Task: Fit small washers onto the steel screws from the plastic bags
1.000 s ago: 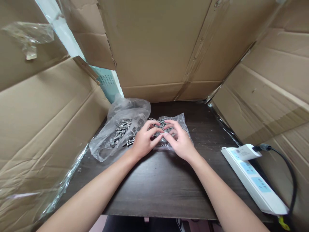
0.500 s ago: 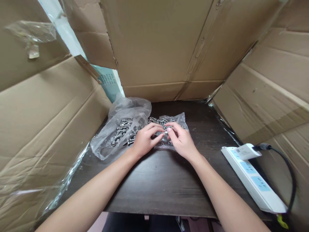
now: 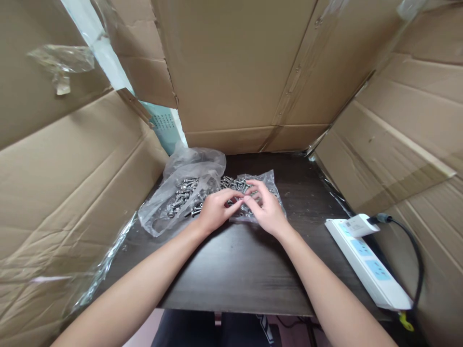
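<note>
My left hand and my right hand meet fingertip to fingertip over a small clear plastic bag that lies flat on the dark wooden table. Small metal screws lie on that bag. Both hands pinch together around a small metal part between the fingertips; it is too small to name. A larger crumpled clear bag with several more screws sits just left of my left hand.
Cardboard walls close in the table on the left, back and right. A white power strip with a plugged-in adapter and black cable lies at the right edge. Loose plastic film hangs along the left side.
The fingers went from spread over the screws to pinching a small part together, and still hold that pinch. The view has shifted slightly.
</note>
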{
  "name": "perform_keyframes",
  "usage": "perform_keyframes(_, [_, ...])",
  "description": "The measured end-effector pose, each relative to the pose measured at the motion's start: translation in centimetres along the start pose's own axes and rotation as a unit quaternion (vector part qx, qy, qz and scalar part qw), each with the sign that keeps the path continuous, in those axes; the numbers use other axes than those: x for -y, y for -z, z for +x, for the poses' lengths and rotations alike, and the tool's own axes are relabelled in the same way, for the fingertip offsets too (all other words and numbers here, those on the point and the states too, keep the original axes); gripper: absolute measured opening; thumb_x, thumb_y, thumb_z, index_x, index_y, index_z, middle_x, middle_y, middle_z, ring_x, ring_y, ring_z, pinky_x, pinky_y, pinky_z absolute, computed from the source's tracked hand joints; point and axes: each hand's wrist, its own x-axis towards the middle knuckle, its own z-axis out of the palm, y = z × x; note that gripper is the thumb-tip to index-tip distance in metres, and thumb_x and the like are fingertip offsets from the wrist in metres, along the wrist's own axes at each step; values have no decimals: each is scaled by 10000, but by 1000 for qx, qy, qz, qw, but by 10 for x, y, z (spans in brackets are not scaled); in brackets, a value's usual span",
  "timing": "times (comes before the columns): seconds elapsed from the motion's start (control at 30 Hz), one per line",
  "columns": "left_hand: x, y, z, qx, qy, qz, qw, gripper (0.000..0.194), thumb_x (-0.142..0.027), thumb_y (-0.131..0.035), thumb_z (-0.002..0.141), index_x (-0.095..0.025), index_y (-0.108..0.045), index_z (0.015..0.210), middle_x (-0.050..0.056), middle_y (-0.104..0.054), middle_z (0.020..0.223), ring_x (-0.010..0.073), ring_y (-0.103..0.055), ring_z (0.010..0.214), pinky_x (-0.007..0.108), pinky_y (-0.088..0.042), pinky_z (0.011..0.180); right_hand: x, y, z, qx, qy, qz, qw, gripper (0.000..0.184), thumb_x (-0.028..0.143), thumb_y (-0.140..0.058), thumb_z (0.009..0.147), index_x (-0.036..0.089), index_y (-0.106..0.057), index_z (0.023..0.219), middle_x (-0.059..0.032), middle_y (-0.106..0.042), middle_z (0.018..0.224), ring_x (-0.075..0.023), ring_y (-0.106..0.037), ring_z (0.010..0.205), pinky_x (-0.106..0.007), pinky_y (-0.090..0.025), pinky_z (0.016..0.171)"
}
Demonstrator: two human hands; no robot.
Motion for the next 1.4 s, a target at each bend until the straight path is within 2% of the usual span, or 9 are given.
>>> perform_keyframes(0.07, [0,0,0,5,-6,-1,1000,119,-238,-650,992,-186,-745,1043,55,-765,971,157,-717,836,243,-573,720,0,0,1,19,5,32,999,405,332,-632,887,209,-583,1270,-49,-692,972,-168,-654,744,-279,-503,625])
perform_keyframes(0.13, [-1,-1,1,6,-11,-3,1000,119,-255,-660,987,-187,-748,1031,68,-750,1024,167,-714,906,237,-576,718,-1,0,1,3,-26,37,999,274,389,-527,972,212,-638,1148,15,-613,705,-149,-580,586,-284,-470,580])
perform_keyframes(0.17, [-1,-1,1,5,-8,-5,1000,122,-264,-666,985,-188,-750,1032,73,-739,1045,170,-710,935,229,-573,709,-1,0,1,-7,-32,41,999,278,409,-500,990,211,-650,1115,22,-591,675,-145,-568,568,-288,-471,582])
perform_keyframes(0.27, [-2,0,1,-7,-6,-11,1000,125,-259,-665,985,-186,-753,1035,71,-723,1025,158,-702,908,203,-555,654,-4,0,2,8,-14,79,997,380,376,-626,907,217,-581,1249,-39,-679,969,-164,-660,724,-299,-513,625])
perform_keyframes(0.6, [-1,1,3,-26,15,-13,999,129,-272,-685,967,-175,-758,1013,56,-752,958,128,-690,746,210,-563,640,-6,-5,2,4,-6,134,991,381,312,-693,853,218,-582,1204,-92,-690,1080,-227,-680,1015,-342,-596,755])
perform_keyframes(0.8, [2,0,2,9,26,7,1000,124,-249,-686,950,-175,-753,1023,43,-793,936,146,-730,760,236,-590,698,-6,-5,1,11,-1,101,995,342,316,-658,872,228,-587,1195,-73,-673,1051,-202,-662,956,-336,-587,772])
perform_keyframes(1.13, [0,2,1,-7,11,12,1000,104,-205,-679,932,-173,-747,1003,40,-790,914,136,-720,702,224,-574,640,-4,-5,-1,25,48,59,997,354,244,-613,889,229,-582,1241,-89,-671,1121,-202,-673,976,-369,-598,841])
perform_keyframes(1.3, [0,2,-1,5,30,20,999,116,-184,-669,943,-181,-741,1033,25,-794,912,140,-731,716,224,-571,665,-3,-4,-1,7,46,50,998,399,266,-642,886,218,-560,1274,-77,-694,1052,-202,-692,906,-349,-591,787])
perform_keyframes(1.4, [-2,0,-2,9,29,16,999,99,-198,-671,951,-183,-733,1028,12,-791,910,133,-728,710,211,-559,658,-1,-1,-1,9,35,14,999,291,331,-567,962,201,-594,1221,-37,-683,868,-183,-669,754,-333,-560,715])
